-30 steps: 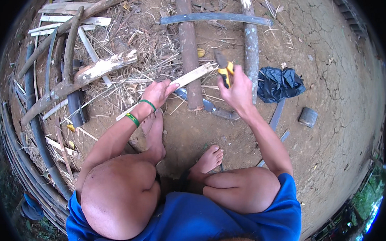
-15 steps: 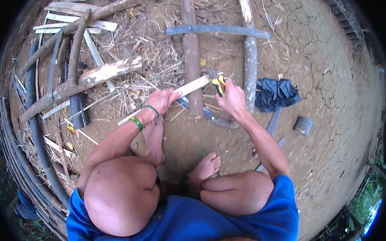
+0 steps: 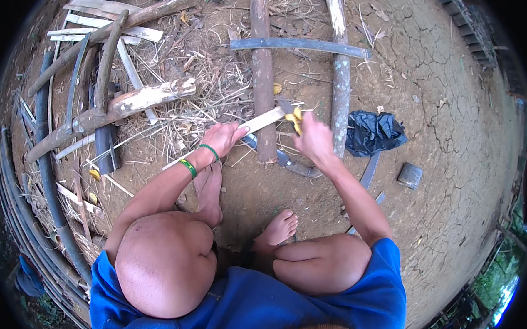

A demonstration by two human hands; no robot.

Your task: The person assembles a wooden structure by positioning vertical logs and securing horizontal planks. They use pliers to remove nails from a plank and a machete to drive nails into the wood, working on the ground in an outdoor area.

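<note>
My left hand [image 3: 222, 140] is closed round the near end of a pale split-bamboo slat [image 3: 259, 121]. The slat lies slantwise over the left of two wooden poles [image 3: 261, 76]. In my right hand [image 3: 314, 138] is a pair of pliers [image 3: 296, 118] with yellow-and-black handles. Their dark jaws are at the slat's far end, but exactly what they grip is too small to tell. A dark bamboo strip [image 3: 298, 45] lies across both poles farther off. Below the slat, a tool with a curved dark end [image 3: 301, 168] lies partly under the left pole.
Right of the right pole [image 3: 341, 79] lies a crumpled black plastic bag [image 3: 373, 134], with a long flat strip [image 3: 369, 171] below it and a grey block [image 3: 410, 175] nearby. Logs [image 3: 125, 107], slats and dark bamboo poles [image 3: 57, 185] are piled at left. My bare feet [image 3: 278, 227] are close by.
My right hand and the pliers have shifted slightly and the hand is now a little blurred. My left hand keeps its hold on the slat. The whole view has moved slightly.
</note>
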